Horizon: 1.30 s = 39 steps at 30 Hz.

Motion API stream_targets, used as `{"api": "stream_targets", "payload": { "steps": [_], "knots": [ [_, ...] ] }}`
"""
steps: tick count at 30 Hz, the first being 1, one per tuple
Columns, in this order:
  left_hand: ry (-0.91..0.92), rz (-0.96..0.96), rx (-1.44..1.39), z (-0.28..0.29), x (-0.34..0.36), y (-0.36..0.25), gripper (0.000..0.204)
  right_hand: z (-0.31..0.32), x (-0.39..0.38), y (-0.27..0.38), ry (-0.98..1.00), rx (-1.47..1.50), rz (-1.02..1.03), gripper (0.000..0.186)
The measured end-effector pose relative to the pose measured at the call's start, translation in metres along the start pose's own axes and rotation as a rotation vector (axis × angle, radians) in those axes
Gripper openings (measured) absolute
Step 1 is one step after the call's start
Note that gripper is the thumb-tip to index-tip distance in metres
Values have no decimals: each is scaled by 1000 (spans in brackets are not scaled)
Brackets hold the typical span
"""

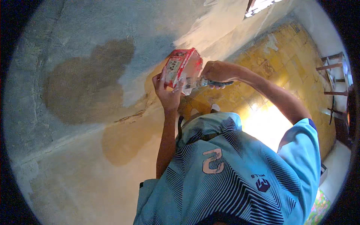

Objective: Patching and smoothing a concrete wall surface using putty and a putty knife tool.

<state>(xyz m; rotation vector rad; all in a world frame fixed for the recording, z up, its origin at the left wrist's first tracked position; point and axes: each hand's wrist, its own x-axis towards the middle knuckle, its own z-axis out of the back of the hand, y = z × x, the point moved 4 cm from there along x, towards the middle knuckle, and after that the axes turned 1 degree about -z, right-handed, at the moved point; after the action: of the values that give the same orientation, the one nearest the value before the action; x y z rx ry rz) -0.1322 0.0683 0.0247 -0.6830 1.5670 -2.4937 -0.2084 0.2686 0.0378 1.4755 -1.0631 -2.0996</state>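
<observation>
My left hand (pixel 167 92) is wrapped round a red container (pixel 174 67) with printed sides, holding it tilted in front of the wall. Its open side faces right, and whitish paste is smeared over the inside and rim. In my right hand (pixel 218 72) is a putty knife (pixel 205 81), gripped by its dark handle. The blade, coated with pale paste, lies at the container's lower right edge, close to my left fingers. Whether the blade touches the rim I cannot tell.
The wall (pixel 150 22) on the left is bluish grey above, with pale paste streaks (pixel 198 28) and a crack (pixel 131 116) lower down. Yellow tiles cover the floor (pixel 277 63), brightly lit near my right arm. A wooden frame-like piece of furniture (pixel 333 78) stands far right.
</observation>
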Motion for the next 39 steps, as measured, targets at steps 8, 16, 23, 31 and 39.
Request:
{"api": "stream_targets", "payload": {
  "steps": [8,16,23,31,39],
  "knots": [
    [-21,56,-163,-19,-8,0,71,-17,-6,-6,-310,-300,363,26],
    [21,29,-314,2,-9,-23,62,-26,-65,34,-460,-264,548,17],
    [-5,191,-319,0,-2,-28,55,-12,-66,25,-466,-340,613,25],
    [-72,475,-558,17,-5,-16,47,6,-101,-3,-216,163,355,35],
    [-66,704,-900,59,-78,40,48,-12,-102,-48,-547,898,557,42]
  ]
}}
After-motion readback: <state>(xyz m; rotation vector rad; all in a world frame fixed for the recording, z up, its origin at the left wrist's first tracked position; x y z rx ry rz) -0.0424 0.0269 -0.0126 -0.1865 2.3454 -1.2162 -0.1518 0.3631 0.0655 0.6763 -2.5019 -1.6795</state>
